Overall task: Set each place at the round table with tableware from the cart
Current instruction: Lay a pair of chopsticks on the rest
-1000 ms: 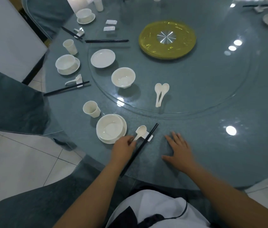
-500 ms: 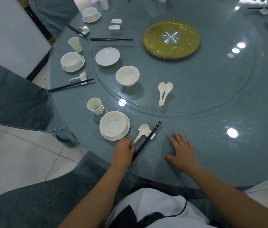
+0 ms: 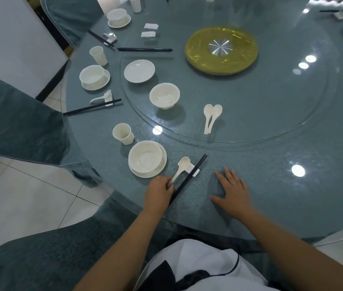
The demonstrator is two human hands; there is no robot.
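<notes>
Round grey-blue speckled tabletop (image 3: 271, 185) under glass, filling the view; a clear glass turntable (image 3: 250, 106) occupies its centre, with a yellow glass disc (image 3: 237, 59) at 12 o'clock. Grey-blue fabric-covered chairs (image 3: 19, 122) stand at 9 and 7 o'clock.

Near place setting, at 7 o'clock of the turntable: a white bowl on a white saucer (image 3: 146, 159), a white cup (image 3: 123, 134) just beyond it at 11 o'clock, and to the bowl's right a white ceramic spoon (image 3: 181, 168) and a pair of black chopsticks (image 3: 189, 177), both leaning on a small white rest (image 3: 194, 171). Compared with the earlier frames the spoon's handle has swung nearer to the chopsticks and lies almost parallel to them; the chopsticks themselves are unchanged.

Left hand (image 3: 159, 193): fingers curled, pinching the tip of the spoon handle, knuckles beside the lower end of the chopsticks, as one second ago. Right hand (image 3: 232, 191): fingers straight and spread, palm flat on the tabletop at 3 o'clock of the chopsticks, unmoved.

On the turntable: a loose white plate (image 3: 139, 71), a loose white bowl (image 3: 164, 95), two white spoons side by side (image 3: 211, 115), a second pair of black chopsticks (image 3: 145, 49) and two spare white rests (image 3: 149, 30). A second finished setting (image 3: 94, 77) lies at 10 o'clock.
</notes>
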